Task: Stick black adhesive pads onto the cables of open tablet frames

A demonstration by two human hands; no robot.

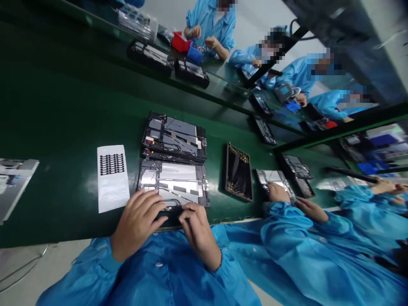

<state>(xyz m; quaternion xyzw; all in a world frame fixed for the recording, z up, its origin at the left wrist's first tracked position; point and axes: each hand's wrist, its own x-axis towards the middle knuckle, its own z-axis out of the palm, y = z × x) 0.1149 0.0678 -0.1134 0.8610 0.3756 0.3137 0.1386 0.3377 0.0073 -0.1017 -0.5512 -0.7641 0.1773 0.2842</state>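
In the head view, an opened tablet-like housing with silver panels and thin black cables lies flat before me. My left hand rests at its lower left corner, fingers stretched out and apart, holding nothing. At the near edge, right of the middle, my right hand has its fingers bent and its thumb and forefinger pressed together. Whatever they may pinch is too small to make out. Just behind lies a stack of similar housings. To the left is a white sheet bearing rows of small black stickers.
Right of the housings stands a black tray of dark cables with gold ends. Farther right, a co-worker's hands work on another housing. A raised glass shelf runs along the back, bearing trays. A grey panel lies far left.
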